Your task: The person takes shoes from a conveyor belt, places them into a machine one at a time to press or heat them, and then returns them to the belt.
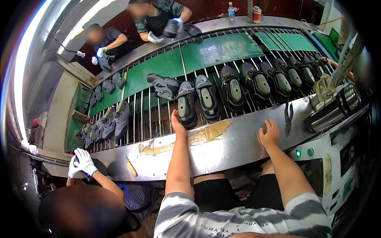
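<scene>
At conveyor edge | left hand (177, 122) touches grey shoe (186, 105) | right hand (270, 133) on steel ledge (222, 148)

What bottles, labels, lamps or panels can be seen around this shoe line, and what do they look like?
Plastic bottle: far rail, clear, pale label.
Can: beside it, white and red.
Two round lamps: machine front on the right, green.
Control panel: right of the lamps, dark; details unclear.

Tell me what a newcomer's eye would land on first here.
A row of dark shoes lies sole-up on the barred conveyor across the middle. The left hand reaches to the nearest grey shoe; the right hand rests on the metal ledge, near black pliers.
</scene>
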Motion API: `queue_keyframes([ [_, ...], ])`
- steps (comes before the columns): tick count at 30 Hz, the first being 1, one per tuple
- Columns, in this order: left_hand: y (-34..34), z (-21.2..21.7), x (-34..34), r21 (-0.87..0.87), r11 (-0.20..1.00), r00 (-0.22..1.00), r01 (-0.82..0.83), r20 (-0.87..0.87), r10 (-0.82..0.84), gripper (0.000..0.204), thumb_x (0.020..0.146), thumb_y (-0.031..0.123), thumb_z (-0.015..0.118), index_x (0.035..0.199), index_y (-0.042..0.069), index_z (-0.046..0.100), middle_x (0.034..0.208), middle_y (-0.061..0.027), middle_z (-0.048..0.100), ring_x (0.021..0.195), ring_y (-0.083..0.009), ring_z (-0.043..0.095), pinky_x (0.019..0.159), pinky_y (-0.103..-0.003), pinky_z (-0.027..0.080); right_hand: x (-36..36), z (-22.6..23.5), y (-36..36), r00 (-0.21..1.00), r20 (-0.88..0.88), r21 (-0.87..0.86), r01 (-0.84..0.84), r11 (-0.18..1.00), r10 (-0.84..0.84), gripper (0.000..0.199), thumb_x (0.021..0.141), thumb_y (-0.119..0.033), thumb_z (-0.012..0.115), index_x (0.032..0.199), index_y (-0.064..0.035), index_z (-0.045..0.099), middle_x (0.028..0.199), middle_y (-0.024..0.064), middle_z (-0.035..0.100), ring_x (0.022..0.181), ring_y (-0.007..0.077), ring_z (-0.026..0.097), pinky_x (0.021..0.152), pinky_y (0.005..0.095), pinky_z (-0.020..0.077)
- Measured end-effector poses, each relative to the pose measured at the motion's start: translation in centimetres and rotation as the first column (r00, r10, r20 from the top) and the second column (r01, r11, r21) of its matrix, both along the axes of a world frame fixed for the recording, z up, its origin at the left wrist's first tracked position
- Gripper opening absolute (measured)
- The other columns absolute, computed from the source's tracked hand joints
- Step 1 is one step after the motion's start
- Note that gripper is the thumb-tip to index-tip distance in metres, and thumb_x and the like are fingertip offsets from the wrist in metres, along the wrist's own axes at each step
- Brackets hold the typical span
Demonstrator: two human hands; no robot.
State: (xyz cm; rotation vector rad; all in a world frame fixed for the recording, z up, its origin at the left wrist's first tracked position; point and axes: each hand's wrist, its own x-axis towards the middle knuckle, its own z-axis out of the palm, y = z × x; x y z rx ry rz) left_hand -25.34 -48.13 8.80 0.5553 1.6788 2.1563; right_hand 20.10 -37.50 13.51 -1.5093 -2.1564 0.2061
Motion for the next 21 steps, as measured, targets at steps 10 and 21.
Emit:
queue_keyframes([
  [10, 7.1, -1.7, -18.0, -0.420, 0.897, 0.984, -0.136, 0.049, 0.173, 0.065, 0.092, 0.051, 0.050, 0.127, -0.004, 0.052, 0.130, -0.0161, 0.054, 0.112, -0.0254, 0.054, 0.096, -0.036, 0.041, -1.4, 0.4, 0.5, 0.999, 0.036, 0.004, -0.040, 0.999, 0.040, 0.046, 0.077, -0.021, 0.065, 0.120, -0.0075, 0.055, 0.131, 0.0135, 0.051, 0.126, 0.0334, 0.043, 0.105, 0.0461, 0.0330],
  [21, 15.1, 0.9, -17.6, -0.019, 1.000, 0.886, 0.020, 0.464, -0.009, 0.053, 0.084, 0.033, 0.066, 0.123, 0.001, 0.051, 0.118, -0.0136, 0.058, 0.105, -0.0289, 0.058, 0.092, -0.044, 0.047, -0.4, 0.4, 0.5, 0.997, 0.072, 0.002, 0.028, 1.000, -0.028, 0.047, 0.075, -0.019, 0.066, 0.119, -0.0069, 0.055, 0.129, 0.0150, 0.051, 0.125, 0.0353, 0.044, 0.103, 0.0478, 0.0338],
])
